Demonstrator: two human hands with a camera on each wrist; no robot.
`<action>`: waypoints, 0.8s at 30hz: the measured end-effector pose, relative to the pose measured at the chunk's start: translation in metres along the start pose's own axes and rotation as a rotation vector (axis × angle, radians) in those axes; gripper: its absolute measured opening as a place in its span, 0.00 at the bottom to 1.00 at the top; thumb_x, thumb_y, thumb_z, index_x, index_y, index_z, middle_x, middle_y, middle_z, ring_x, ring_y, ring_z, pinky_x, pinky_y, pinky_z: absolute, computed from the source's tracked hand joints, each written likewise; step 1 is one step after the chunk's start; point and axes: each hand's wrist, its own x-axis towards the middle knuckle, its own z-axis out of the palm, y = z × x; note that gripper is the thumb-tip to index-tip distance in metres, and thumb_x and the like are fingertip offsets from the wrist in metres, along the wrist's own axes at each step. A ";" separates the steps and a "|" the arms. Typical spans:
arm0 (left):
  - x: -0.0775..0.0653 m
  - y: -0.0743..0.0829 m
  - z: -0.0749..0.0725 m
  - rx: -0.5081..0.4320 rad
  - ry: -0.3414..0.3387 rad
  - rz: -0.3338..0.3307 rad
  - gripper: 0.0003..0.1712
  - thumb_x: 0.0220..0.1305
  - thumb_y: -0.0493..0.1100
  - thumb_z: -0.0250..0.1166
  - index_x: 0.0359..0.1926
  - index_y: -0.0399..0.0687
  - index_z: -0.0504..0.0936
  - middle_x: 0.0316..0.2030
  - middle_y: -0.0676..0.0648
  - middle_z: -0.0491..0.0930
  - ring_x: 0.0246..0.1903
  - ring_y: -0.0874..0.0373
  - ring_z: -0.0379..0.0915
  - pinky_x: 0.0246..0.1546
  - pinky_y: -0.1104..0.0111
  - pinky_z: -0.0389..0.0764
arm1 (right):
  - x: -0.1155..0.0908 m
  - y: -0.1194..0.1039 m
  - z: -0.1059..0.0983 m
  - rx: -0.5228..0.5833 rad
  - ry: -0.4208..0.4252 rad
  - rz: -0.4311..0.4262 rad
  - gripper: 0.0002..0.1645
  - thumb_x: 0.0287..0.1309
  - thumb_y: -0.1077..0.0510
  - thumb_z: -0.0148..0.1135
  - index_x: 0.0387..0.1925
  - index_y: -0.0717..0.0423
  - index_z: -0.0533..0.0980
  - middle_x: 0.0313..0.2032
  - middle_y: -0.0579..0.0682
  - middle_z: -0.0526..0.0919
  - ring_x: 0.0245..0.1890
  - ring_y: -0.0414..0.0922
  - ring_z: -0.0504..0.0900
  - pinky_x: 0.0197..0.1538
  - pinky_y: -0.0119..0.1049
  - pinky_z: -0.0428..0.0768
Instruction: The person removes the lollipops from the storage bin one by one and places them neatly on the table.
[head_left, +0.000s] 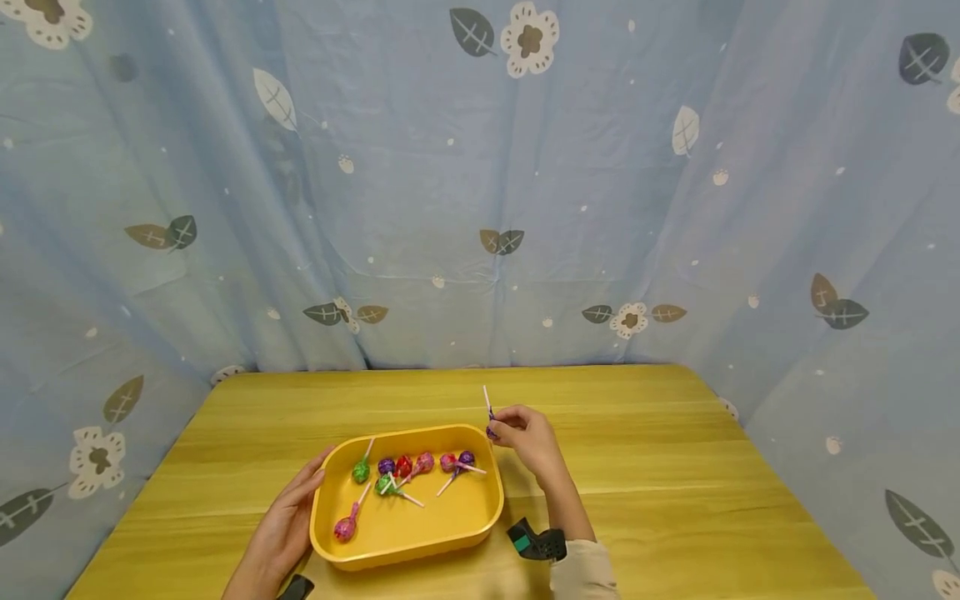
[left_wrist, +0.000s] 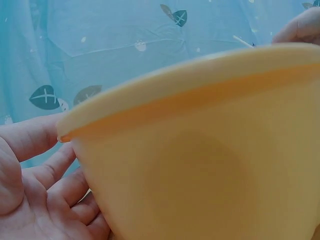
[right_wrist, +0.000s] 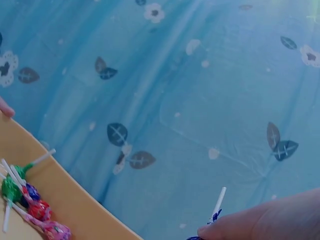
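My right hand (head_left: 531,437) pinches a purple-wrapped lollipop (head_left: 491,432) by its candy end, just past the tray's far right corner, with the white stick pointing up. In the right wrist view only part of that lollipop (right_wrist: 216,212) shows beyond the fingers. My left hand (head_left: 283,527) lies along the left side of a yellow plastic tray (head_left: 405,552), its fingers touching the outer wall and rim. Inside the tray are several wrapped lollipops: a pink one (head_left: 346,529) at the near left, a green one (head_left: 361,472) behind it, and a mixed cluster toward the far wall.
The tray stands on a wood-grain table (head_left: 660,492). Behind and around the table hangs a light blue curtain (head_left: 420,167) with leaves and flowers. A dark strap (head_left: 537,540) is on the right wrist.
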 end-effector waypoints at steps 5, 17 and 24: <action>0.000 0.000 0.001 0.019 0.032 -0.008 0.16 0.77 0.44 0.46 0.53 0.68 0.78 0.53 0.65 0.75 0.56 0.68 0.70 0.61 0.69 0.65 | 0.004 0.008 -0.008 0.021 0.022 0.036 0.13 0.64 0.65 0.60 0.45 0.74 0.75 0.38 0.64 0.81 0.40 0.59 0.83 0.47 0.51 0.81; -0.001 0.001 0.003 0.009 0.039 -0.010 0.16 0.77 0.44 0.47 0.53 0.67 0.79 0.52 0.64 0.76 0.55 0.68 0.70 0.61 0.69 0.67 | 0.007 0.027 -0.021 -0.027 0.120 0.106 0.13 0.63 0.64 0.62 0.43 0.72 0.77 0.37 0.59 0.82 0.37 0.54 0.84 0.44 0.46 0.83; 0.000 0.001 0.003 0.033 0.062 -0.017 0.15 0.77 0.45 0.47 0.53 0.68 0.78 0.53 0.64 0.75 0.55 0.68 0.70 0.64 0.66 0.62 | 0.012 0.043 -0.020 -0.050 0.138 0.183 0.11 0.62 0.61 0.64 0.39 0.69 0.79 0.33 0.56 0.84 0.32 0.47 0.84 0.39 0.41 0.84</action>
